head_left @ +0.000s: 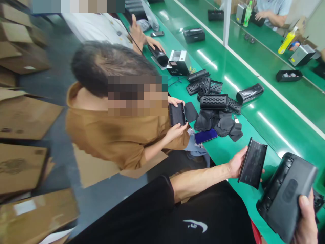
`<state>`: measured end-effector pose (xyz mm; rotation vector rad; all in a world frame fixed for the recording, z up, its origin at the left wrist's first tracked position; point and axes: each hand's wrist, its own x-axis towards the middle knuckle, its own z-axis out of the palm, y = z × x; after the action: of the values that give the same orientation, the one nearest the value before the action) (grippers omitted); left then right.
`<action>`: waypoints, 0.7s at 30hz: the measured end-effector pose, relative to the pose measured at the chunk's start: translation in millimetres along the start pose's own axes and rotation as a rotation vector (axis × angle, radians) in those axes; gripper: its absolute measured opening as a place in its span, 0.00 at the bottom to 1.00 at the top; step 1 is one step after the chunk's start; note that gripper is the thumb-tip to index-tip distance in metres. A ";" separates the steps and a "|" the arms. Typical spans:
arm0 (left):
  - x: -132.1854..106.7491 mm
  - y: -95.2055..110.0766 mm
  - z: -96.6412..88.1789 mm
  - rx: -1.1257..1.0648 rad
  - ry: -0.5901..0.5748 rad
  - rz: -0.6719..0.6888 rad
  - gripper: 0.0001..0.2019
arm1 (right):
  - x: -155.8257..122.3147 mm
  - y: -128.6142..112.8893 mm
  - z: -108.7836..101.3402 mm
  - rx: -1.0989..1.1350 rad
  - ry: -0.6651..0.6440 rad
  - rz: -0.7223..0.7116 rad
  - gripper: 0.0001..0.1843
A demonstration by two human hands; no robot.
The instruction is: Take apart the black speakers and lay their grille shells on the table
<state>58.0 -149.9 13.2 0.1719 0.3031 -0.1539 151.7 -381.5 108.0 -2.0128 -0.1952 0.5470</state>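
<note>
My left hand (238,162) grips a curved black plastic panel (253,163) by its edge, its hollow inner side facing up. Close by on the right, my right hand (307,215) is wrapped round a larger black plastic housing (289,196). That housing has an oval raised patch on its flat side and an open section along its left, with parts showing inside. The panel and the housing are apart, held over the near end of the green table (228,149). Part of a dark perforated piece shows behind my right hand.
Perforated black grilles (213,101) lie heaped on the table beside black cloth-like sheets (204,120) and a phone (206,136). To my left, a co-worker in a brown shirt (114,132) holds a similar panel (177,114). Cardboard boxes (22,166) line the floor; a white post (226,23) rises beyond.
</note>
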 end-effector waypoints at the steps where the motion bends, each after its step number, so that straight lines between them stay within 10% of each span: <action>1: 7.0 -3.7 -0.3 -0.008 -0.017 -0.002 0.45 | 4.4 -18.7 5.0 -0.030 0.016 0.025 0.59; 7: 48.6 -26.9 20.4 0.063 -0.117 0.203 0.44 | 29.3 -93.3 25.9 -0.362 0.037 -0.053 0.70; 21: 61.4 -27.9 61.0 0.101 -0.011 0.388 0.33 | 43.0 -114.7 37.1 -0.586 -0.017 -0.194 0.67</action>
<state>128.2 -196.3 47.6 0.3264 0.2462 0.2147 183.4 -280.6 180.1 -2.5153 -0.6123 0.4106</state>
